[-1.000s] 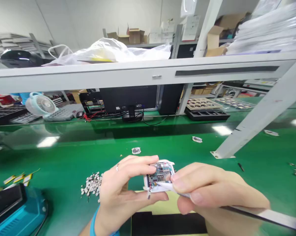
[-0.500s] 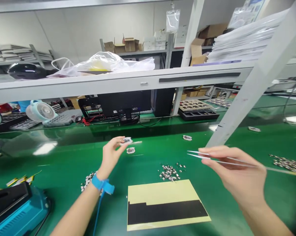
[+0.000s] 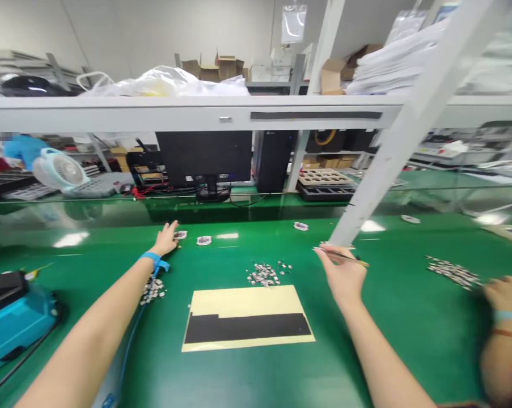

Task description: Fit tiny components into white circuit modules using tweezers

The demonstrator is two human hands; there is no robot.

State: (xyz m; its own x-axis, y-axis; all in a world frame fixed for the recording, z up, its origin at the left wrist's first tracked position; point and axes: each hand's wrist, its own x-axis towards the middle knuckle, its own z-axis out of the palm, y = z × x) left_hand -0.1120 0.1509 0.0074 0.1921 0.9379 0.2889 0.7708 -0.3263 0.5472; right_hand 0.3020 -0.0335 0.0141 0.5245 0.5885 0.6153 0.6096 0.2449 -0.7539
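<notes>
My left hand (image 3: 166, 239) is stretched out low over the green bench, its fingers extended. Right beside them is a small white-framed part (image 3: 180, 234); whether the fingers still touch it I cannot tell. A similar white-framed part (image 3: 203, 240) lies just to its right. My right hand (image 3: 343, 275) is closed around a pair of tweezers (image 3: 352, 259), their tips pointing left near the foot of the white post. Between the hands lies a pile of small metallic pieces (image 3: 264, 275), behind a yellow sheet with a black strip (image 3: 242, 300).
Another pile of small pieces (image 3: 153, 289) lies by my left forearm. A white slanted post (image 3: 379, 164) rises beside my right hand. At the right edge a co-worker's hand (image 3: 508, 292) is near more pieces (image 3: 451, 272). A blue machine (image 3: 21, 317) stands at left, a monitor (image 3: 204, 158) behind.
My left hand has moved left and lowered the white-framed part to the bench, its fingers now extended. My right hand has drawn toward the post with the tweezers. A co-worker's hand has come into view.
</notes>
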